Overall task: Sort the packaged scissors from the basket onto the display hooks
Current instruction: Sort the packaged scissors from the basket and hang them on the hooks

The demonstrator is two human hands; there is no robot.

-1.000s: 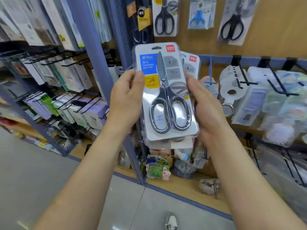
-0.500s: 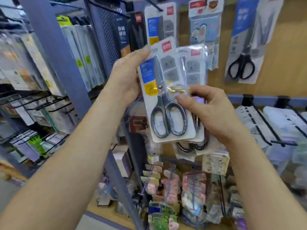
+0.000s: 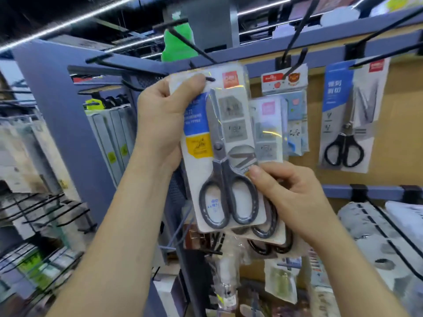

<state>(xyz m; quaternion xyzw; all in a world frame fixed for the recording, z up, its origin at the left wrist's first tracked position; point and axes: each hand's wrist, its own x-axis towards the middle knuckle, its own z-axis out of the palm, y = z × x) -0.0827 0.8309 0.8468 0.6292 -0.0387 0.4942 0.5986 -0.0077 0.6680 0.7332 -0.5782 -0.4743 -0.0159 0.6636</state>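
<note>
Up by the display's top rail [image 3: 325, 56], we hold the scissors pack [image 3: 219, 143] upright, blades up and handles down. Our left hand [image 3: 160, 124] grips its top left corner, thumb just beside the hang hole, where a dark hook tip [image 3: 210, 78] seems to poke. Our right hand [image 3: 290, 197] pinches the lower right edge. Our left hand is nearer the hook. We see no basket

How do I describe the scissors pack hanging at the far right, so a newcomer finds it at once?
Find the blue-grey rail across the top of the display. Near its right end, a tall pack hangs from a black hook. Unlike the small pastel packs to its left, it shows black-handled scissors and a blue banner.
</note>
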